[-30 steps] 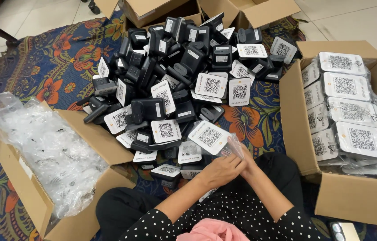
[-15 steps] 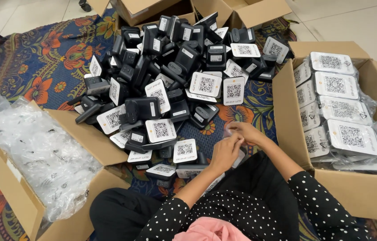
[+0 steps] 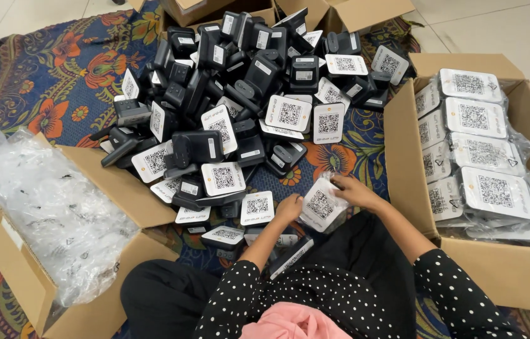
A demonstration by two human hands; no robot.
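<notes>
Head view, looking straight down at someone sitting on a patterned floral rug [image 3: 58, 81] with boxes all round. Biggest thing is the heap of black devices [image 3: 240, 107] with white square code cards on them, spilling across the middle. On the person's right sits a cardboard box [image 3: 484, 270] already stacked with bagged units, code side up in tidy rows. On the person's left another box [image 3: 33, 282] overflows with empty clear plastic bags [image 3: 45, 201].

Down near the lap is the one being worked on: a small device in a clear bag [image 3: 323, 206], white card facing up, tilted a bit, held just in front of the knees between pile and lap. The left hand [image 3: 289, 207] has fingers curled on its near left edge, and the right hand [image 3: 353, 189] pinches the top right corner of the plastic, fingers narrow and closed on the film.

Looks like the bagging step to me. To do it well, the person would probably want to keep the card flat and facing out, pull the film snug so it doesn't bunch at the corner, and hold the device steady with the left while the right sorts the opening. Can't tell if the bag mouth is closed yet, the hands cover it
</notes>
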